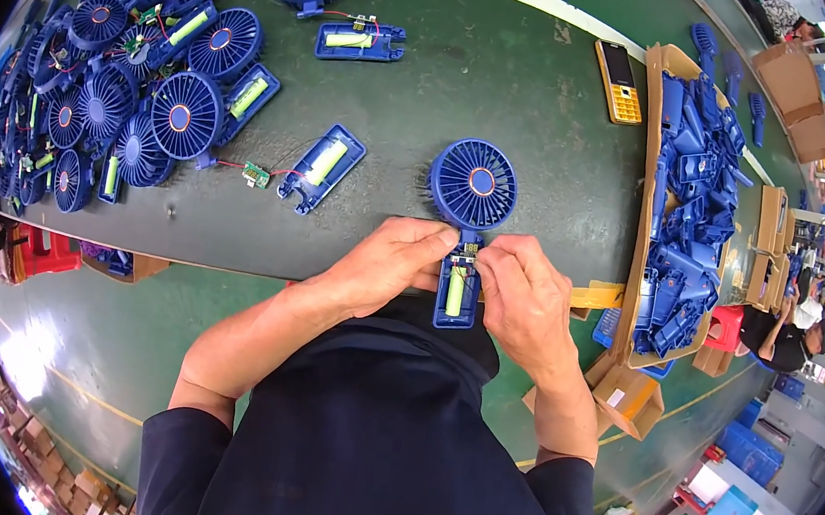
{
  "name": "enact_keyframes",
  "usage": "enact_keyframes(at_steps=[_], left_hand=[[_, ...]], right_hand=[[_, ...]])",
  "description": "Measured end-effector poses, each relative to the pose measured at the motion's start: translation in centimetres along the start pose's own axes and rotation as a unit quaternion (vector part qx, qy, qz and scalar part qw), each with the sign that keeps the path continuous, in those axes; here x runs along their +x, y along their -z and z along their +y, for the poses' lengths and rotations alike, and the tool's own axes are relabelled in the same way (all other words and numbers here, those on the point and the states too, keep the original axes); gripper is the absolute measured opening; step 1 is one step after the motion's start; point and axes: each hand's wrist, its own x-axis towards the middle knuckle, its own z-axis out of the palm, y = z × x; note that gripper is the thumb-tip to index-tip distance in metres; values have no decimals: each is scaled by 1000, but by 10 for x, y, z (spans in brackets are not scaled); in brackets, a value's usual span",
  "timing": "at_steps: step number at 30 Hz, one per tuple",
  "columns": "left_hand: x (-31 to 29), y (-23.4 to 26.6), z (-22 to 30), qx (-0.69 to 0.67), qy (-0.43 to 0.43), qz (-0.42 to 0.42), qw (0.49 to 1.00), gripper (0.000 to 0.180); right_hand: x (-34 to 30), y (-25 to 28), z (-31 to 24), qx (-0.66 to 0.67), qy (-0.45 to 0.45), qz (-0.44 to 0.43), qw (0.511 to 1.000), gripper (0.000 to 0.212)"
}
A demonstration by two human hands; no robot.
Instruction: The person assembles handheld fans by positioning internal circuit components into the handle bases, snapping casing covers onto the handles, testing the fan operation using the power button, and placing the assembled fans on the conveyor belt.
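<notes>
A blue hand-held fan [473, 185] lies at the near edge of the dark green table [509, 107], head pointing away from me. Its handle half is open and shows a yellow-green cylindrical battery [455, 290] and a small circuit board [470, 249]. My left hand [394, 261] grips the handle from the left, fingertips at the board. My right hand [524, 291] holds the handle from the right, thumb and fingers pinching near the board.
A heap of open blue fans with batteries [119, 86] fills the table's left. Two more open fans lie apart [320, 167], [330, 8]. A cardboard box of blue handle shells [689, 206] stands at the right. A yellow keypad phone [619, 81] lies near it. Another person [792, 328] sits at far right.
</notes>
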Motion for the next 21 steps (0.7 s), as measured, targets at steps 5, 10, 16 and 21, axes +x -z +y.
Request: enact_keyframes(at_steps=[5, 10, 16, 21], left_hand=[[-1, -1, 0, 1, -1, 8, 1000, 41], [-1, -1, 1, -16, -9, 3, 1000, 40], [-4, -7, 7, 8, -3, 24, 1000, 34], [0, -8, 0, 42, -22, 43, 998, 28]], right_hand=[[1, -1, -2, -14, 10, 0, 1000, 18], [-1, -6, -1, -5, -3, 7, 1000, 18], [-3, -12, -1, 58, -13, 19, 998, 19], [-3, -17, 4, 88, -24, 40, 995, 14]])
